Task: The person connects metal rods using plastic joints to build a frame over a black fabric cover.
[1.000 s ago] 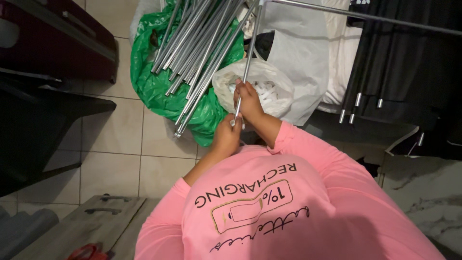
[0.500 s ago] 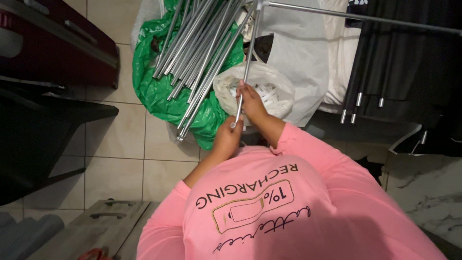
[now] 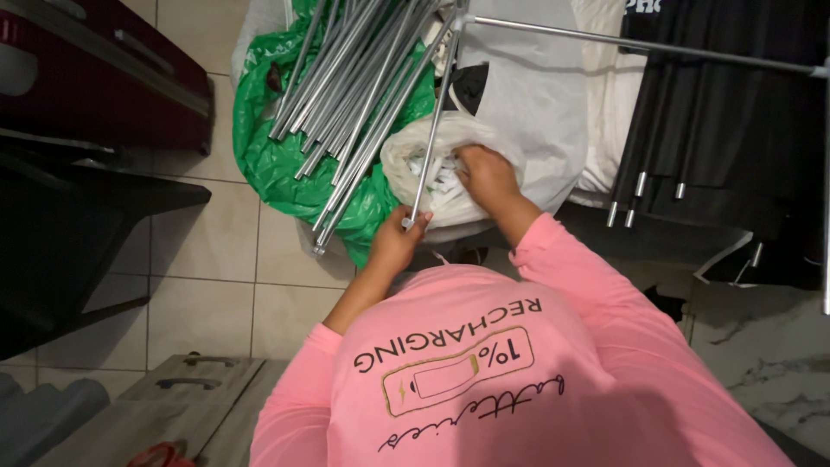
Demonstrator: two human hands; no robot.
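My left hand grips the lower end of a thin silver metal rod. The rod rises to a corner joint, where a second rod runs off to the right. My right hand reaches into a clear plastic bag of small white parts, its fingers inside the opening. The bag sits just right of the rod and beside a bundle of silver metal tubes lying on a green plastic bag. My pink sleeves and shirt fill the lower part of the view.
Dark red furniture and a black shelf stand at the left over a beige tiled floor. Black tubes lean on dark and white fabric at the right. A grey case with handles lies at the lower left.
My right hand has left the rod's lower end and moved right into the clear plastic bag. My left hand has kept its hold on the rod.
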